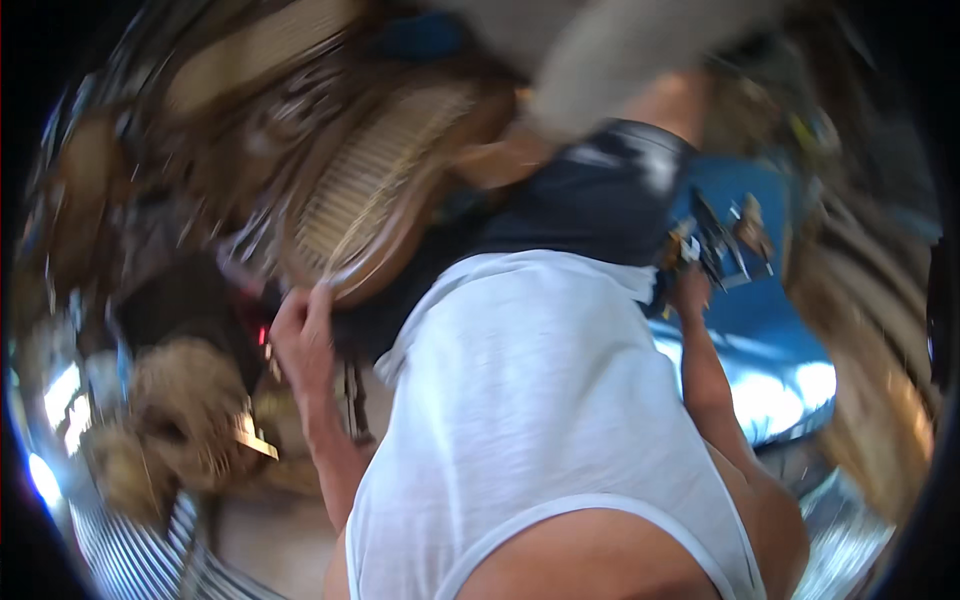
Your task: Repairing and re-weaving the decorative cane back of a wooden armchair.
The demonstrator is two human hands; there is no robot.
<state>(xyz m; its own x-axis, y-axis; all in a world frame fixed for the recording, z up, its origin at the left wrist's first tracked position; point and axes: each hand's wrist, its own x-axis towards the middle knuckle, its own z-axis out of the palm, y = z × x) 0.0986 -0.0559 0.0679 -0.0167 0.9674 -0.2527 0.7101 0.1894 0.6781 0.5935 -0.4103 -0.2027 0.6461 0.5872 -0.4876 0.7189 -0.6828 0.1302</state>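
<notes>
A curved brown wooden frame (405,245), its inside crossed by rows of pale strips, lies slanted over my lap toward the upper left. My left hand (303,335) is at its near rounded end, thumb and fingertips pinched at the rim. My right hand (692,290) is low over a blue surface (760,230) beside my thigh, next to several small tools (725,240) with dark and metal parts. Motion smears its fingers, so whether it grips one of them cannot be told.
Blurred wooden pieces (255,60) fill the upper left. A tan, shaggy bundle (185,405) stands at the left. Long brown wood (870,350) runs along the right side. A pale grey blurred shape (610,60) crosses the top.
</notes>
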